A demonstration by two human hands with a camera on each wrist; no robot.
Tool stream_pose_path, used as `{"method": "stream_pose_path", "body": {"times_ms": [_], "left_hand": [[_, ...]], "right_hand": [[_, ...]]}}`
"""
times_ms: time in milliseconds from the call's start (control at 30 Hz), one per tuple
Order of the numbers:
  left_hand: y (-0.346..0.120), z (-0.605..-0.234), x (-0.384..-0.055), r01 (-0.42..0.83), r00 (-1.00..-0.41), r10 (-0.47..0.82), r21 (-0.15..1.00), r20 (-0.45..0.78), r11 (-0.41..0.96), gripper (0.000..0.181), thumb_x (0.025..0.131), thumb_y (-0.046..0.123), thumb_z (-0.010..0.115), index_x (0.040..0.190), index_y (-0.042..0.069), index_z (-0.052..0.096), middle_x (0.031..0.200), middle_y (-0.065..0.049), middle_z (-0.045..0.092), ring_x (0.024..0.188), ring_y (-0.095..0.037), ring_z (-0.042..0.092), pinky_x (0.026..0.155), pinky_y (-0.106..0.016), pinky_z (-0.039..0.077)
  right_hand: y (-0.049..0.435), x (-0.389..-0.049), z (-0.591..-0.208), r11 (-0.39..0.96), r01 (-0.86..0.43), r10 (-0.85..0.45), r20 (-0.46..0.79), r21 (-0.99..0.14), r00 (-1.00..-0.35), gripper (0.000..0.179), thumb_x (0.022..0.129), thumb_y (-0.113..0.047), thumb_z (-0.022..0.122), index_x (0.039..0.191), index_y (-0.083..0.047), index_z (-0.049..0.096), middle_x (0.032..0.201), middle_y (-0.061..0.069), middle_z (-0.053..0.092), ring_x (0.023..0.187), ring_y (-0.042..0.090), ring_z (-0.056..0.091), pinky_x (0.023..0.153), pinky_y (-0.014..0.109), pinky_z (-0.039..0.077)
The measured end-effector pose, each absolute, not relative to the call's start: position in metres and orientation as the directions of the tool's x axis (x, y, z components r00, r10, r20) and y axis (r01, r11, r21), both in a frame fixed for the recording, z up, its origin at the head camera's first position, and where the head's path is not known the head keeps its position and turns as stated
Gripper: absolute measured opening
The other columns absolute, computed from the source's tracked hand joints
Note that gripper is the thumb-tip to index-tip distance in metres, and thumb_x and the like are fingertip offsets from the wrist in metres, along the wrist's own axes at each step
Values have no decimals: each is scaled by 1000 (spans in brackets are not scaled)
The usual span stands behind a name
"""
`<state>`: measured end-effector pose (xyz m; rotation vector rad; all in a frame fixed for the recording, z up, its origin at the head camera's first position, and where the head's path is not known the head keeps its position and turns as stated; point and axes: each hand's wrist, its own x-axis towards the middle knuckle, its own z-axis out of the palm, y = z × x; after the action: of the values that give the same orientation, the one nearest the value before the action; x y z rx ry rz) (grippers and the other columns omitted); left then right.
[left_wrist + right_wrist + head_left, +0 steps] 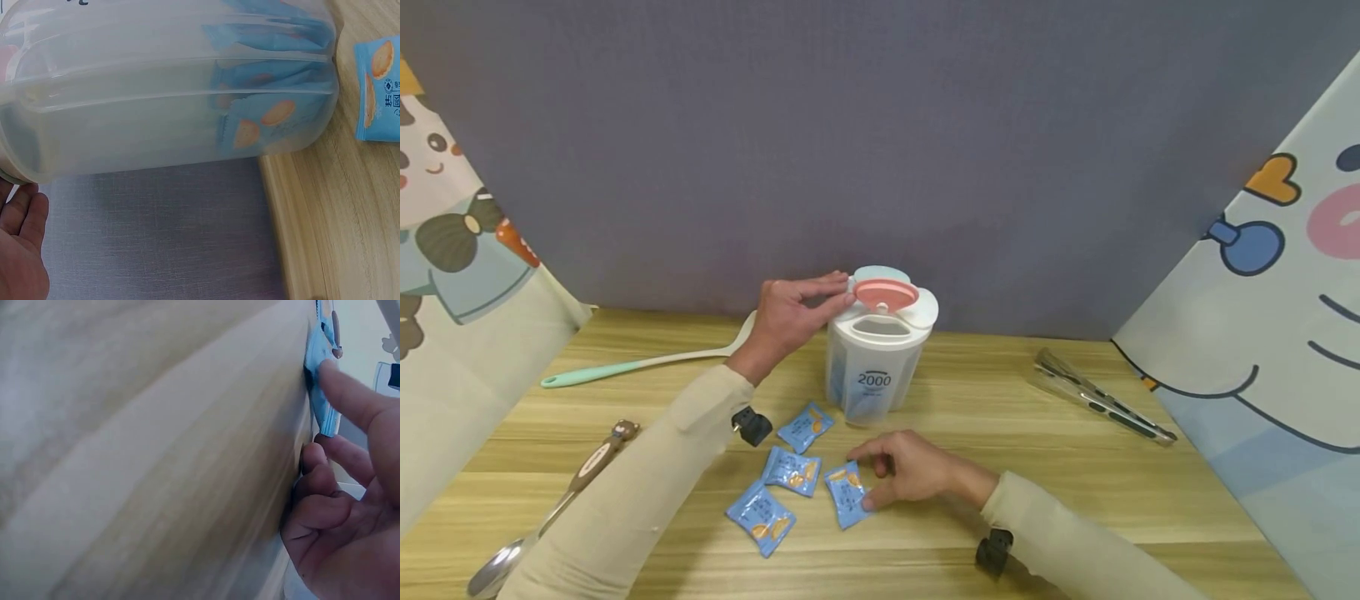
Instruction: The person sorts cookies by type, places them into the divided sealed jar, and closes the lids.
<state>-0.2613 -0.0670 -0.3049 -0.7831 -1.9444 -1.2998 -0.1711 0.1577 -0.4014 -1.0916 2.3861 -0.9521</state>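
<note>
A translucent canister (880,379) marked 2000, with a white lid (917,310) and a coral flap (886,293), stands upright near the back wall. My left hand (793,310) rests on the lid's left side, fingers fairly straight; the left wrist view shows its fingertips (32,215) at the rim. Blue biscuit packets (269,119) show through the canister wall. In front of it, my right hand (913,468) has thumb and forefinger at the edges of a blue biscuit packet (846,492) on the table. The right wrist view shows the thumb against this packet (319,381), other fingers curled.
Three more biscuit packets (792,471) lie left of the right hand. A mint-handled utensil (617,367) and a bear-topped spoon (580,479) lie at the left, partly behind the left arm. Metal tongs (1101,396) lie at the right. A grey wall (880,142) rises behind the table.
</note>
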Motion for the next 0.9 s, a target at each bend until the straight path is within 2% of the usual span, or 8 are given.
{"method": "stream_pose_path", "body": {"times_ms": [100, 233, 333, 600, 900], "left_hand": [[-68, -305, -261, 771, -604, 116, 541, 788, 335, 23, 77, 19, 81, 96, 7, 76, 102, -3, 69, 97, -12, 65, 85, -29, 50], [-68, -305, -261, 766, -610, 116, 547, 784, 338, 23, 78, 19, 81, 97, 7, 76, 103, -2, 69, 98, -11, 65, 85, -29, 50], [-68, -305, -261, 764, -613, 115, 550, 781, 337, 23, 78, 19, 80, 97, 7, 76, 103, -2, 69, 98, -11, 64, 85, -29, 50], [-68, -306, -261, 759, -622, 113, 560, 775, 332, 24, 78, 19, 80, 97, 7, 75, 104, -2, 69, 99, -10, 64, 86, -29, 50], [-68, -305, -260, 756, -627, 121, 564, 769, 333, 25, 78, 20, 81, 98, 7, 75, 104, -2, 69, 100, -11, 64, 87, -29, 49]], "right_hand": [[156, -171, -401, 468, -551, -769, -12, -691, -639, 45, 78, -20, 80, 117, -3, 65, 70, -6, 56, 64, 3, 50, 60, 19, 45], [153, -172, -404, 448, -585, -764, 50, -676, -643, 27, 90, -18, 68, 112, -2, 68, 86, -3, 68, 72, -1, 55, 66, 18, 48], [151, -173, -407, 453, -591, -748, 76, -667, -660, 19, 90, -11, 66, 107, -3, 70, 97, -1, 70, 78, -1, 58, 71, 19, 49], [150, -172, -410, 452, -616, -733, 125, -645, -668, 4, 87, -8, 70, 89, -9, 73, 80, -11, 66, 65, -2, 49, 58, 17, 44], [159, -165, -409, 351, -495, -693, 135, -795, -708, 6, 91, -7, 64, 88, -8, 69, 76, -6, 62, 66, 2, 51, 57, 19, 45]]}}
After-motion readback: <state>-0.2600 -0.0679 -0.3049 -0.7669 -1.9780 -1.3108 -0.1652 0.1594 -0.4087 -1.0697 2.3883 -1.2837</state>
